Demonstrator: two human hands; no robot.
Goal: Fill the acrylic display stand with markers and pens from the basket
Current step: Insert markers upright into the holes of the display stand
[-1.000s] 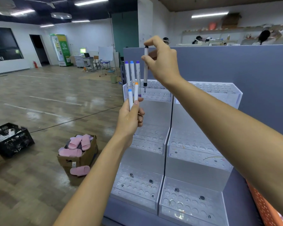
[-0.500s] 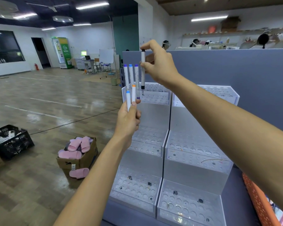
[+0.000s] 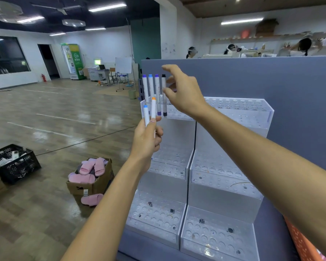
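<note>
Beside the open wooden floor (image 3: 55, 119) and a cardboard box (image 3: 94, 185) of pink slippers, the acrylic display stand (image 3: 233, 113) sits on a grey worktop (image 3: 139, 247) against a partition (image 3: 271, 80), with four markers (image 3: 151, 85) upright in its top tier, the right hand (image 3: 184, 93) beside them with fingers (image 3: 170, 69) spread and empty, and the left hand (image 3: 146, 140) gripping two markers (image 3: 153, 110).

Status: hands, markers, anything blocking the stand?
Right hand open, beside black-capped white marker standing in top tier, clear acrylic stand. Left hand grips blue-capped marker, orange-capped marker. Nothing blocking.

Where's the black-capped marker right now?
In the head view the black-capped marker stands upright in the top tier of the acrylic display stand, left section, immediately right of the purple-capped marker and just left of the right hand.
</note>
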